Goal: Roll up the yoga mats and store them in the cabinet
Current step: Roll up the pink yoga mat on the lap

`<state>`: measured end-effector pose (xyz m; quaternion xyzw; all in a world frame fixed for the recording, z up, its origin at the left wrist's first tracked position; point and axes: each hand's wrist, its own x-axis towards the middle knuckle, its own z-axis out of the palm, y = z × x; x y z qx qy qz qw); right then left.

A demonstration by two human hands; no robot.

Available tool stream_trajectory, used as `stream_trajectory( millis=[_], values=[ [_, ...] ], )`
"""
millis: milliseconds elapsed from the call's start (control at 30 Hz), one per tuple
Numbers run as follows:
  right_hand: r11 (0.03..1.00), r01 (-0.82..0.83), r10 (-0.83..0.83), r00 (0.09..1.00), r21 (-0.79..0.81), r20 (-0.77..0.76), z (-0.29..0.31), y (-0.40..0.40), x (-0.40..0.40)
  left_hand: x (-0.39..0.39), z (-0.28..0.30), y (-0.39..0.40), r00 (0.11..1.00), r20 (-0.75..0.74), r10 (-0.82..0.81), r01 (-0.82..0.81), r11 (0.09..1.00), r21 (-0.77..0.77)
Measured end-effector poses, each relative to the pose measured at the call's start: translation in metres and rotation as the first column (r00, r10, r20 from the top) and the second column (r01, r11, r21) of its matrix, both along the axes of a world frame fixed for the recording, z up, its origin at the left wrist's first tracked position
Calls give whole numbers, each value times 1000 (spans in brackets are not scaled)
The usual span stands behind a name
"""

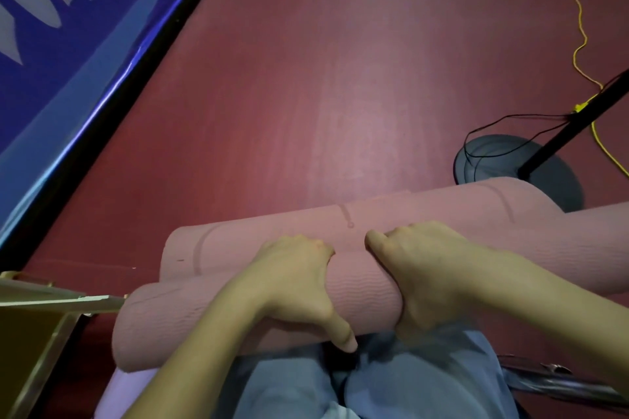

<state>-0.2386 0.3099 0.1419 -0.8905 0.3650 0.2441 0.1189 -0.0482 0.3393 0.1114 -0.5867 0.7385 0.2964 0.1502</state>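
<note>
Rolled mat [364, 296] lies across lap; stand base [493, 160] behind it.

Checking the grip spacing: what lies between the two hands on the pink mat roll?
In the head view, only a bare strip of the ribbed pink foam yoga mat roll shows between the left hand and right hand; nothing else.

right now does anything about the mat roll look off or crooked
Yes: the pink mat roll looks uneven. Its left end sits nearer the person than the outer layer's, so it is telescoping. Both hands grip its middle.
</note>
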Motion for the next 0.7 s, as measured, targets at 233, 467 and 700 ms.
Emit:
stream_trajectory(
  millis=[233,467,700],
  values=[
    [997,72,-74,992,22,103,-4,-21,-1,11,-6,-34,979,-201,17,-14,1000,15],
    [985,33,-13,993,-169,117,-14,-19,-4,26,-16,-75,907,-401,130,-38,973,229],
    [945,26,-1,997,-326,75,-33,-11,-1,39,-7,-88,902,-410,136,-91,988,126]
  ],
)
